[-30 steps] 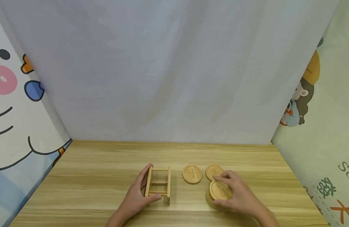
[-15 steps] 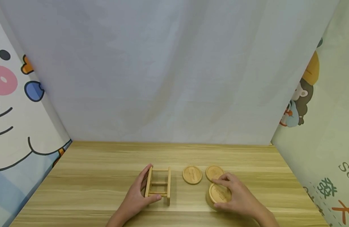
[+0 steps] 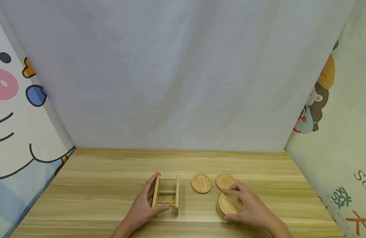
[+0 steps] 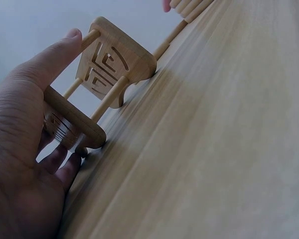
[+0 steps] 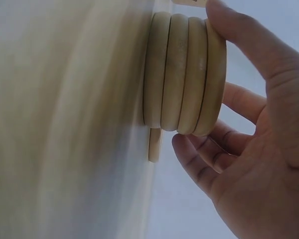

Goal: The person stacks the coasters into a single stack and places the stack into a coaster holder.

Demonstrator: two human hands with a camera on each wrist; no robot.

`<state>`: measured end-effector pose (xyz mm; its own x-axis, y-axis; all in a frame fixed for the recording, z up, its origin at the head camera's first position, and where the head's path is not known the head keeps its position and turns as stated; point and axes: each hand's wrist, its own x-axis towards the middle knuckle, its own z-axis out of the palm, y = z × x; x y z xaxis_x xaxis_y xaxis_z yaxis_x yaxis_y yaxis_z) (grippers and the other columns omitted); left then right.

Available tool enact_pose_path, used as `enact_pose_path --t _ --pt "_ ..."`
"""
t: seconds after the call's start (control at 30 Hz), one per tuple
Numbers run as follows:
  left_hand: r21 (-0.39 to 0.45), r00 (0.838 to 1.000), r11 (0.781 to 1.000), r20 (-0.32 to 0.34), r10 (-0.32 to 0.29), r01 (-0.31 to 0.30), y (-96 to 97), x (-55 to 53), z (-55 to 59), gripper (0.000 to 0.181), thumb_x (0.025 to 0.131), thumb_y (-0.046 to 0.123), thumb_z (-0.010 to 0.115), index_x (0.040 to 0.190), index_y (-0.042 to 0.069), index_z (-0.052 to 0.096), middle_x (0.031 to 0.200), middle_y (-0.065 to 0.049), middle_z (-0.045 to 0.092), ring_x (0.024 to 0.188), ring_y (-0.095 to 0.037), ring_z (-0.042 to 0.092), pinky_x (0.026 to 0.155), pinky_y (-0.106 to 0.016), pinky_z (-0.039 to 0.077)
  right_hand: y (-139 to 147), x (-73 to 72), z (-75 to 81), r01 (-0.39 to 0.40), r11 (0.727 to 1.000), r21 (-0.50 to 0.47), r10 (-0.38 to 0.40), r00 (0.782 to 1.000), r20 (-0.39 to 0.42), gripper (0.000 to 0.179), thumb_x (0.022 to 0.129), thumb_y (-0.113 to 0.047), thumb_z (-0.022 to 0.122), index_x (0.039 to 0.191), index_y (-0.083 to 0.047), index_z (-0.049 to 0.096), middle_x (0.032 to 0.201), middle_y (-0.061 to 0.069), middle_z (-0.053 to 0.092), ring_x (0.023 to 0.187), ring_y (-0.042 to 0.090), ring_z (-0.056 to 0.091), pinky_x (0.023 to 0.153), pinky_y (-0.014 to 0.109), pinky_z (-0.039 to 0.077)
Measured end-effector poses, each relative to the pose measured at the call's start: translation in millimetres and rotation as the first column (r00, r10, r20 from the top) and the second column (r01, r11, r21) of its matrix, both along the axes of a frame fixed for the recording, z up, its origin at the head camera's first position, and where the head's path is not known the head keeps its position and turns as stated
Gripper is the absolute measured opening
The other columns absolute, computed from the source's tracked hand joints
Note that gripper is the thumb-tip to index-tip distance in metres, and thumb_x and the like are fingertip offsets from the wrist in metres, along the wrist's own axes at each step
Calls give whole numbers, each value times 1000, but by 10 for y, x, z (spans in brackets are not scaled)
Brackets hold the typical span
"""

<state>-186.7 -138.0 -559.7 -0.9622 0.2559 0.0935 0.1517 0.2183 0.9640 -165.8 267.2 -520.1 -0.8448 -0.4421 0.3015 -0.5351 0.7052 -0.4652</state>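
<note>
A small wooden coaster rack [image 3: 166, 192] with slatted rods and cut-out end panels stands on the table. My left hand [image 3: 142, 202] holds its left end panel, thumb along the near side and fingers behind. Over on the right is a stack of several round wooden coasters [image 5: 182, 74], their edges nearly lined up. My right hand [image 3: 250, 206] grips the top coaster [image 3: 230, 203] of that stack by its rim, thumb on the near side and fingers on the far side. Two single coasters lie flat: one coaster [image 3: 201, 183] between rack and stack, another coaster [image 3: 225, 181] just behind the stack.
The wood-grain table [image 3: 111, 172] ends at a pale grey cloth [image 3: 177, 82] hung along the back. A cartoon-printed panel [image 3: 22, 138] rises at the left, and a pale green printed panel [image 3: 334, 148] at the right.
The top coaster, which sat offset above the stack a second ago, has come down and lines up with the coasters under it. My left hand and the rack have stayed put.
</note>
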Motion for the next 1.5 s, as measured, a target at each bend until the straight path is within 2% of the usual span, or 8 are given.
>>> enact_pose_path --t 0.43,0.6,0.83,0.93,1.13,1.27,1.43,1.5 --pt "-7 1000 1000 -2 3 -3 9 20 26 111 93 25 94 179 27 24 183 -10 22 166 -39 30 127 -55 38 21 54 98 0 1000 14 -1 999 47 84 76 -46 104 146 -10 74 125 -8 61 114 15 59 96 44 59" --pt "-1 1000 1000 -5 -2 2 8 7 20 112 92 26 95 179 27 24 183 -11 23 165 -41 33 126 -53 41 36 55 126 -6 1000 -26 6 1000 25 70 88 -45 95 144 -9 74 128 -3 65 109 13 62 89 39 59" --pt "7 1000 1000 2 -15 15 5 5 36 113 92 27 95 179 25 23 183 -12 21 164 -43 33 125 -53 43 66 42 166 78 992 -95 -73 996 57 43 108 -30 76 146 -10 73 135 -1 67 115 23 69 93 42 62" --pt "6 1000 1000 5 -18 18 -2 8 30 113 92 27 95 179 24 22 183 -12 21 164 -43 33 124 -54 44 107 25 151 92 988 -121 -89 996 29 37 114 -20 65 148 -8 71 135 4 70 115 25 69 92 41 63" --pt "4 1000 1000 4 -21 21 -5 6 22 113 93 27 95 179 25 22 184 -11 20 165 -42 33 125 -54 43 247 -39 97 43 993 -114 -55 993 -107 42 111 4 59 151 -4 67 136 7 74 121 28 71 94 44 64" --pt "2 1000 1000 8 -18 18 -7 15 25 112 93 25 94 179 25 22 184 -11 20 165 -42 32 125 -53 43 318 -54 71 -4 996 -94 -6 994 -108 58 107 15 57 160 -6 58 142 7 74 130 34 69 103 50 61" --pt "6 1000 1000 13 -18 18 -5 21 30 111 94 24 94 179 25 22 184 -11 20 165 -43 33 124 -53 44 362 -66 42 -45 992 -114 41 999 -35 63 106 18 53 165 -3 51 144 10 74 134 38 68 115 21 46" --pt "6 1000 1000 10 -19 19 -5 19 31 111 94 24 94 179 25 22 184 -11 20 165 -43 33 124 -53 44 367 -70 32 -42 992 -117 41 999 -10 67 103 20 52 166 -3 50 144 12 74 135 39 67 116 16 39"
